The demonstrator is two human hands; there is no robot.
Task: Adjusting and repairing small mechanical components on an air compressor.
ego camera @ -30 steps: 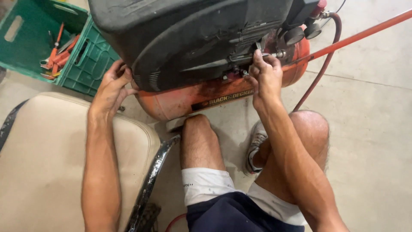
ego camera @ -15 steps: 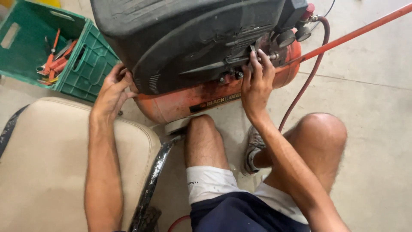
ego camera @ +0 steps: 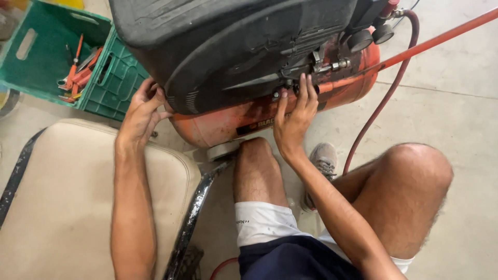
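An orange air compressor tank (ego camera: pixel 244 116) with a big black motor cover (ego camera: pixel 233 46) leans toward me. My left hand (ego camera: pixel 142 111) grips the lower left edge of the black cover where it meets the tank. Fingers of my right hand (ego camera: pixel 294 116) reach up against the metal fittings (ego camera: pixel 311 67) and small bolts under the cover, thumb resting on the tank. Two round gauges (ego camera: pixel 371 36) sit at the tank's right end. My knees are bent below the machine.
A green plastic crate (ego camera: pixel 111 78) with orange-handled tools (ego camera: pixel 75 75) stands at the upper left. A beige seat cushion (ego camera: pixel 67 202) with a black metal frame is at the lower left. A red hose (ego camera: pixel 386 98) and an orange rod (ego camera: pixel 441 36) cross the concrete floor on the right.
My right hand has slid down and left, from the fittings by the gauges to the bolts under the cover. The view has shifted, so the compressor sits further right. The left hand keeps its hold.
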